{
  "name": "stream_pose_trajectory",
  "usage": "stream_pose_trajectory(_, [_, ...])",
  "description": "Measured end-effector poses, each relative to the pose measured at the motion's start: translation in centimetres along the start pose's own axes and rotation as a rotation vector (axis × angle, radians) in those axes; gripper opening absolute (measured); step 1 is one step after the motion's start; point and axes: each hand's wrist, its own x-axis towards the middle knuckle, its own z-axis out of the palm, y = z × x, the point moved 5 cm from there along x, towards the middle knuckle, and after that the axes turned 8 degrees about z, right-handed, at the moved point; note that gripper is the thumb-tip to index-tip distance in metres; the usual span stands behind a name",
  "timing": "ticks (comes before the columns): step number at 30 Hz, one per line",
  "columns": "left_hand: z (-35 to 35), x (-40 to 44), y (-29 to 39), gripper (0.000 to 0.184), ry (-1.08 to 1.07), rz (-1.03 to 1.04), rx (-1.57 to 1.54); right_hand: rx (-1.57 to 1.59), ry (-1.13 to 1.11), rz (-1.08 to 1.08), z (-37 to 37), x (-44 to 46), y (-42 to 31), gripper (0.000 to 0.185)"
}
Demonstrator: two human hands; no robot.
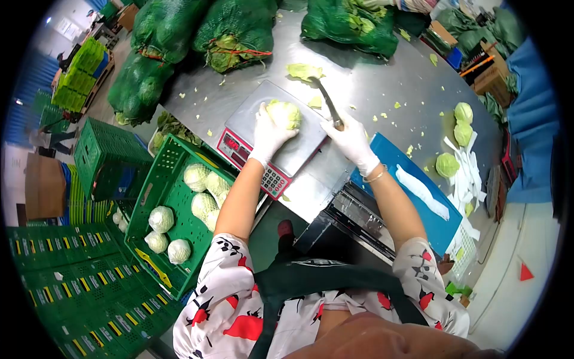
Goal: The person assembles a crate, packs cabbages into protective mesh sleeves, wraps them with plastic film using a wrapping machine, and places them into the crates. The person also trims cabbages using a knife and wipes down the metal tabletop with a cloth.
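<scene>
- Big steel counter [382, 84] out front, leaf scraps scattered over it, and green net sacks [234, 36] crowd its far edge!
- At the left, a green crate [182, 210] carries pale heads in white wrapping.
- Over on the right, a blue board [427, 218] lies at the counter's near side, a white strip on it.
- Now the scale [244, 112], red-bodied, between crate and board, and here's the action: the cabbage [284, 115] is at its metal pan. Resting or just above? Can't tell.
- Left hand [269, 134], white-gloved, is curled around the cabbage's near side, steadying it.
- Right hand [350, 140], gloved too, closes on the handle of a dark curved knife [324, 96], its blade apart from the cabbage.
- Looks like the handling stage, no cut under way; any move from here calls for a secure left grip and that blade well away from the fingers.
</scene>
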Motion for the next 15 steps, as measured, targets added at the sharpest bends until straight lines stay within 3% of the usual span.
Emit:
stream_pose_trajectory(2, [0.1,0.5,-0.4,0.121,-0.017,-0.001,-0.005,-0.13,-0.048,0.049,1.4,1.5,-1.4,0.039])
stream_pose_trajectory(6, [0.1,1.1,-0.5,0.119,-0.057,0.005,0.018,-0.345,-0.027,-0.248,4.5,3.1,-2.0,0.048])
stream_pose_trajectory(8, [0.0,1.3,-0.4,0.115,-0.064,0.012,0.01,-0.433,-0.022,-0.234,5.5,3.6,-2.2,0.048])
stream_pose_trajectory(11, [0.0,1.5,-0.2,0.104,-0.076,-0.02,0.017,-0.559,-0.044,-0.221,7.0,4.7,-1.6,0.05])
stream_pose_trajectory(13, [0.5,1.8,-0.3,0.095,-0.066,0.07,0.029,-0.63,-0.057,-0.207,7.8,5.4,-1.0,0.05])
stream_pose_trajectory(15, [1.5,2.2,-1.1,0.088,-0.058,0.127,0.044,-0.614,0.027,-0.315,8.5,5.9,-0.5,0.051])
